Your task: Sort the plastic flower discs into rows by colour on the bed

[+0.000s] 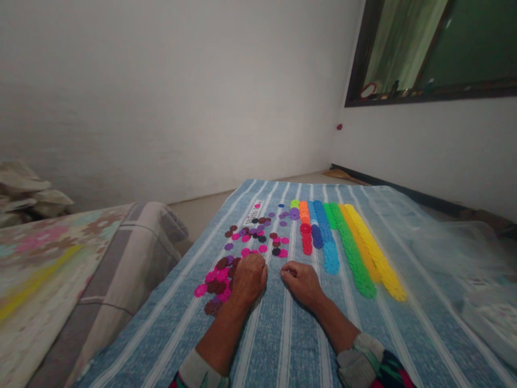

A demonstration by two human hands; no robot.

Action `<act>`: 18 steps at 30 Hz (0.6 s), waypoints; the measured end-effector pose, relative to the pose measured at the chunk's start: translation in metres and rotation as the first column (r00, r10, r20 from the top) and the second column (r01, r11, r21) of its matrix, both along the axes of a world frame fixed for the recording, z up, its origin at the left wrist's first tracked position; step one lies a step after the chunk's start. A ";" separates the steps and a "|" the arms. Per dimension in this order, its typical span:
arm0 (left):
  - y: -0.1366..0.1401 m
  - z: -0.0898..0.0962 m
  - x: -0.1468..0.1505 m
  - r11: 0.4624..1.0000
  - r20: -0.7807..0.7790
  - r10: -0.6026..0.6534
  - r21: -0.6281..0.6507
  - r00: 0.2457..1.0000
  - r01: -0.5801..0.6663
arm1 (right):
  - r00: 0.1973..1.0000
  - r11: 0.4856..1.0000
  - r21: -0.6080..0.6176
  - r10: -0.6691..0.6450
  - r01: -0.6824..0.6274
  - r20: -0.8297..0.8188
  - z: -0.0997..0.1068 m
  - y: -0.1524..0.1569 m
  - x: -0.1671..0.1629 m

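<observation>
My left hand (250, 277) rests palm down at the right edge of a loose pile of magenta, brown and purple plastic snowflake discs (218, 283). Its fingers curl under, and whatever they hold is hidden. Just to the right, my right hand (301, 281) is closed with thumb and fingers together above the striped cloth; I cannot make out anything in it. Beyond both hands lie scattered magenta, black and brown discs (278, 245). Overlapping discs form rows by colour: red (307, 245), light blue (331, 258), green (357, 269) and yellow (379, 258). Purple discs (294, 214) sit at the far end.
A blue-and-white striped cloth (266, 345) covers the table. Clear plastic bags (452, 242) and a translucent container (490, 318) lie at the right. Another cloth-covered surface (100, 280) stands at the left. A wall and a dark-framed window (428, 54) are behind.
</observation>
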State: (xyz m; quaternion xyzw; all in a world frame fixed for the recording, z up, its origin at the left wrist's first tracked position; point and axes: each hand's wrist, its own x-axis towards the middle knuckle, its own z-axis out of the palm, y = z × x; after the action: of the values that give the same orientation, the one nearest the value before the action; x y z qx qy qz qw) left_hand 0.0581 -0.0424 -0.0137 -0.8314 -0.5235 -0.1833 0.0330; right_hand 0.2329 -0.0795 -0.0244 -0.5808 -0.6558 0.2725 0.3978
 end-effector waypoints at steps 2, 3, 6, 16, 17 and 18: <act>0.000 -0.002 0.000 1.000 0.002 -0.004 0.005 1.000 0.004 | 1.000 1.000 0.002 0.003 -0.003 -0.003 0.000 0.000 0.000; 0.000 -0.002 0.000 1.000 0.002 -0.006 0.008 1.000 0.006 | 1.000 1.000 0.005 0.004 -0.004 -0.003 0.000 0.000 0.000; 0.001 -0.005 -0.001 1.000 -0.001 0.001 0.018 1.000 -0.001 | 1.000 1.000 0.012 0.000 0.000 -0.013 -0.001 0.000 0.000; -0.001 -0.003 -0.002 1.000 0.029 0.009 0.008 1.000 -0.009 | 0.964 0.998 -0.045 0.036 -0.049 -0.262 -0.005 0.003 0.001; -0.001 -0.003 -0.003 1.000 0.045 0.013 0.017 0.999 -0.014 | 0.956 0.997 -0.051 0.041 -0.058 -0.290 -0.005 0.003 0.001; -0.001 -0.002 -0.003 1.000 0.060 0.017 0.025 0.998 -0.018 | 0.949 0.997 -0.055 0.041 -0.061 -0.311 -0.005 0.004 0.001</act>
State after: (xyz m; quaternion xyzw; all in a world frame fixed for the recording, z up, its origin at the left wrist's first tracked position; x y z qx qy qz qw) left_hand 0.0548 -0.0431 -0.0155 -0.8205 -0.5292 -0.2143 0.0294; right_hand 0.2336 -0.0760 -0.0297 -0.5262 -0.5909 0.3914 0.4698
